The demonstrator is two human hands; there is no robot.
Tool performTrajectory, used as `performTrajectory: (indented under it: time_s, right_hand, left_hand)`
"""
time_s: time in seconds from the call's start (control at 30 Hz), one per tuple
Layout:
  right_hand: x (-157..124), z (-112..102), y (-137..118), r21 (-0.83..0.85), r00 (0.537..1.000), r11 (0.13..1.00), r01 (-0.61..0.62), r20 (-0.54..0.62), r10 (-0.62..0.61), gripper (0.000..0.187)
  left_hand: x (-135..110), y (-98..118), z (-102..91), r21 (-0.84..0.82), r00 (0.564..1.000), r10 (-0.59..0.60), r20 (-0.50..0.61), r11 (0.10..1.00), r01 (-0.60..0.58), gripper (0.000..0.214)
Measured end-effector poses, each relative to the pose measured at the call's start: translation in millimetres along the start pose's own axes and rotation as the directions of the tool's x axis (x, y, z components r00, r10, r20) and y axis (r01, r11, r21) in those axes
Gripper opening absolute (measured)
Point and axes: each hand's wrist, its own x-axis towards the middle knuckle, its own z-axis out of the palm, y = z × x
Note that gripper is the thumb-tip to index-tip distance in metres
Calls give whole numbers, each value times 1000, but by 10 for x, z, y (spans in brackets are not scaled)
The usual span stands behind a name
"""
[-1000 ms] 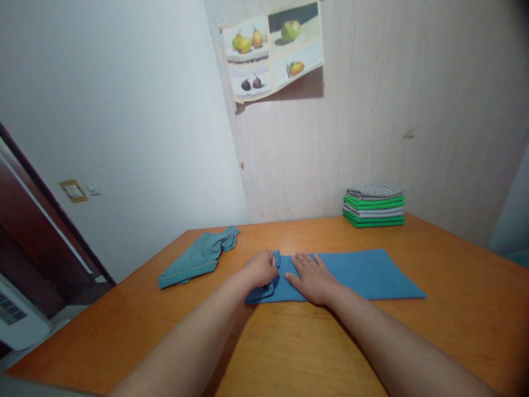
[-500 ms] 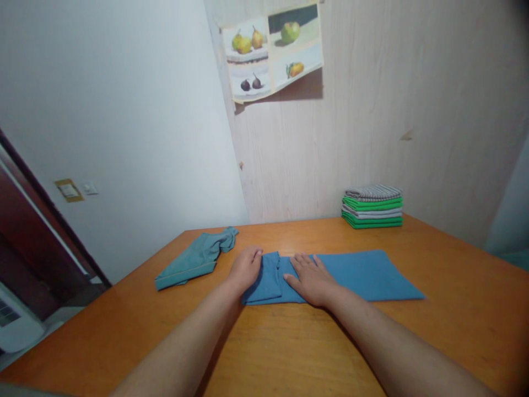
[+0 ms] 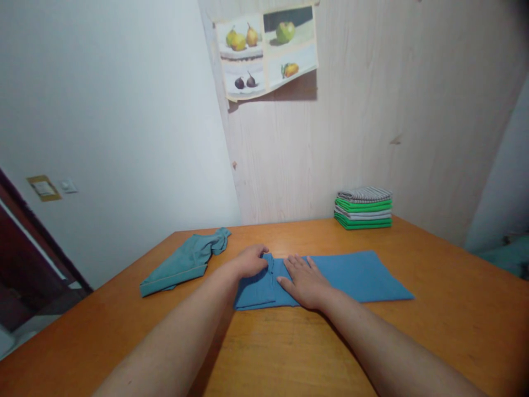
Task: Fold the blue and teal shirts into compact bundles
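Note:
A blue cloth point(image 3: 355, 273) lies flat in a long strip across the orange wooden table point(image 3: 454, 320). Its left end is folded over into a thicker part. My left hand point(image 3: 250, 260) rests on that folded left end, fingers curled at its far edge. My right hand point(image 3: 303, 280) presses flat on the cloth just right of the fold, fingers spread and pointing away from me. A teal cloth point(image 3: 182, 263) lies crumpled to the left of my left hand, untouched.
A stack of folded green and grey striped cloths point(image 3: 363, 208) stands at the table's far edge against the wooden wall. A fruit poster point(image 3: 266, 52) hangs above. The table's left edge drops off towards a dark door.
My left hand had the cloth's left end bunched up; it laid it down as a flat fold and now rests on it. My right hand stayed pressed in place. The camera turned slightly right.

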Motion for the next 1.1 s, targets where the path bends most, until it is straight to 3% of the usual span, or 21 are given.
performTrajectory:
  time_s: [0.17,0.33,0.47,0.63,0.9,1.1]
  right_hand:
    - [-3,-3,2,8,1000,1000,-5,4,5,84]
    - [-11,-24,-12,15,1000,1000,-8,14,8,81]
    - [0,-21,-7,0,1000,1000,-17,24,17,78]
    - [7,-1,3,12,1000,1000,-9,7,9,77]
    - [2,0,5,11,1000,1000,-2,1,2,75]
    - [2,1,3,4,1000,1000,-2,1,2,76]
  left_hand:
    - [7,58,-85,-103,997,-33,75,994,41,11]
    - [2,122,-112,-235,992,-64,112,968,89,14]
    - [29,145,-21,-264,991,-88,101,958,112,12]
    - [52,133,89,-245,992,-95,84,963,113,11]
    - [55,143,70,-134,993,-88,79,986,98,11]
    - [27,145,93,-17,991,-126,-43,992,126,20]
